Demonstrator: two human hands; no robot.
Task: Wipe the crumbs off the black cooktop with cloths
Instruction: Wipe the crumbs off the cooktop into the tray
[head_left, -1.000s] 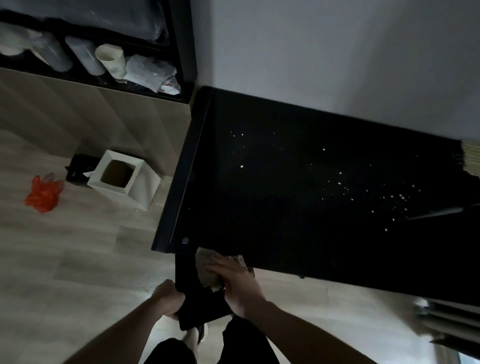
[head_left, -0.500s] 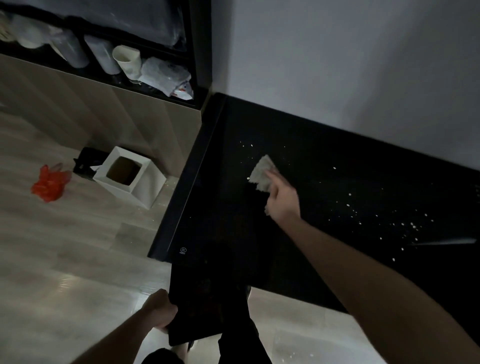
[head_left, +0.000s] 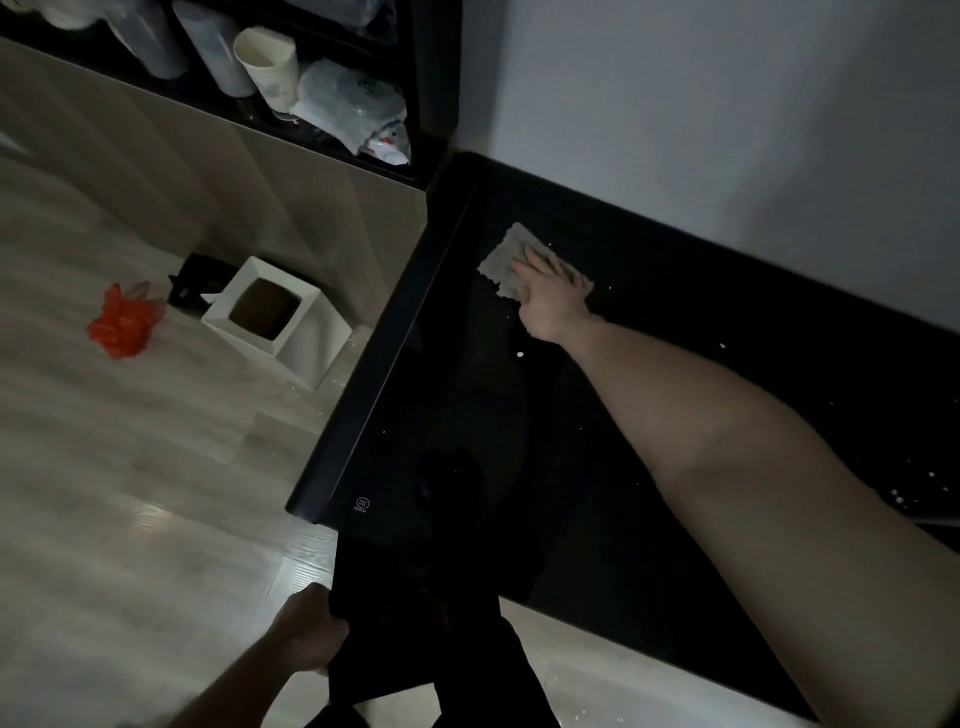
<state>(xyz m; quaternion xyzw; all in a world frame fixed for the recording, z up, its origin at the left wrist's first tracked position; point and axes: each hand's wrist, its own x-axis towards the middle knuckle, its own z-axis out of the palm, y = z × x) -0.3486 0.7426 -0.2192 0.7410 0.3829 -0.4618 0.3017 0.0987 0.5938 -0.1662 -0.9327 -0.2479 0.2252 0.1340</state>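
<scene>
Right hand (head_left: 548, 299) spread flat, palm down, pressing on grey cloth (head_left: 506, 262) at far corner of black cooktop (head_left: 467, 415), approx 12 o'clock. Left hand (head_left: 311, 631) at 6 o'clock, curled tight round edge of a black thing (head_left: 384, 623), too dark to tell what. Crumbs (head_left: 520, 355) just beside right wrist, more (head_left: 898, 496) at 3 o'clock.

The black cooktop (head_left: 467, 415) looks like smooth, glossy glass with a duller, satin rim along its left edge. The grey cloth (head_left: 501, 260) pressed on it is soft woven fabric, matt, with a scalloped edge. A black cloth (head_left: 374, 623) hanging off the front edge is matt and too dark to tell its weave. The floor (head_left: 130, 493) is pale wood-grain board with a slight sheen. The red bag (head_left: 122, 325) is thin crinkled plastic.
</scene>
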